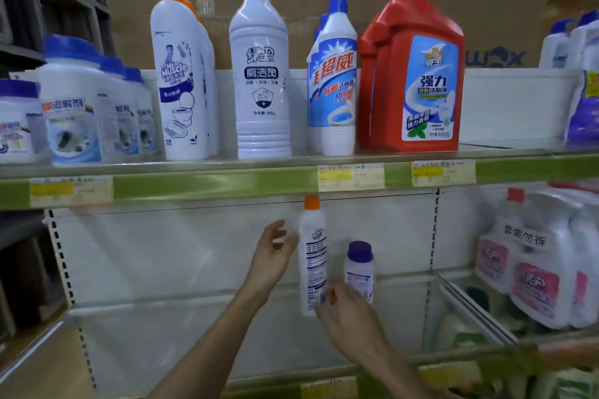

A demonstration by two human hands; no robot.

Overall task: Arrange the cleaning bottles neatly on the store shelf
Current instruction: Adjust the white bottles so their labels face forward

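Head view: orange-capped bottle (312, 256) stands upright at lower centre, on the lower shelf (194, 308). Left hand (272, 256), fingers spread, sits just beside its upper body. Right hand (343, 314) fingertips, loosely apart, touch its base. Purple-capped bottle (359, 269) stands just right.

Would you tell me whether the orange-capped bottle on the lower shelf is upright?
Upright: the orange-capped bottle stands vertically, cap on top.
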